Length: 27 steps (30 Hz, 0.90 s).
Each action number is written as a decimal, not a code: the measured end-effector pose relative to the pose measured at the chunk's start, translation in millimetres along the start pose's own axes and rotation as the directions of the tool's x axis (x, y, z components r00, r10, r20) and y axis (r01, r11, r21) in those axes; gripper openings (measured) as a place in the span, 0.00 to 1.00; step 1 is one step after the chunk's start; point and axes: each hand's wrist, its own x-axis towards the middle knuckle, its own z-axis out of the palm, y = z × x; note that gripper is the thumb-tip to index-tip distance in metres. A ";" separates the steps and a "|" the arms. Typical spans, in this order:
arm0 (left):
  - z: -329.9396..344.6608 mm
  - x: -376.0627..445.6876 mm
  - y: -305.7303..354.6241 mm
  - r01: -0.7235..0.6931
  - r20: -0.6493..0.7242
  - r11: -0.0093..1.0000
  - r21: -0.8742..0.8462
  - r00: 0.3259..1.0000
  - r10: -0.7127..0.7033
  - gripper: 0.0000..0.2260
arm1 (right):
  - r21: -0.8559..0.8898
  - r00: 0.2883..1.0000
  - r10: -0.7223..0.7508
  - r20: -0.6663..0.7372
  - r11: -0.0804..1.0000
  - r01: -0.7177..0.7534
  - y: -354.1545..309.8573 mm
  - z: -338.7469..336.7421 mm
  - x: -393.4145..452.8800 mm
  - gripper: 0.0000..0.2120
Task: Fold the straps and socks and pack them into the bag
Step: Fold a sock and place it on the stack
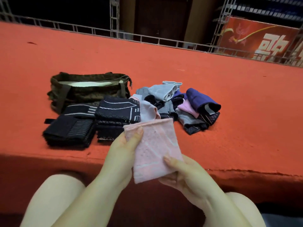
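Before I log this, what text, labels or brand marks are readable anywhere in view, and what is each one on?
"歌": large white character on the red banner behind the wire rack at upper right; probable reading, lower part cut by the rack.
A second white character at the banner's right edge: cropped, unreadable.
White tag inside the purple sock: too small to read.
Pink sock, dark folded straps, brown bag: woven patterns only, no text.
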 end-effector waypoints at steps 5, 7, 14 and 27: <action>-25.7 8.7 20.8 0.022 -0.022 0.999 -0.045 0.999 -0.023 0.13 | -0.113 0.995 -0.089 -0.052 0.990 0.083 -12.5 11.6 22.7 0.21; -41.2 15.5 33.1 0.099 0.037 0.994 0.042 0.994 -0.101 0.10 | -0.193 0.985 -0.155 -0.073 0.971 0.138 -26.5 13.1 33.0 0.20; -53.1 59.7 71.7 -0.029 -0.023 0.857 0.515 0.999 0.048 0.09 | -0.470 0.892 -0.425 -0.150 0.825 0.314 -82.4 44.9 83.8 0.15; -70.3 120.6 95.7 -0.160 0.119 0.269 0.950 0.980 0.162 0.25 | -0.848 0.879 -0.477 -0.005 0.467 0.248 -92.3 91.5 154.7 0.36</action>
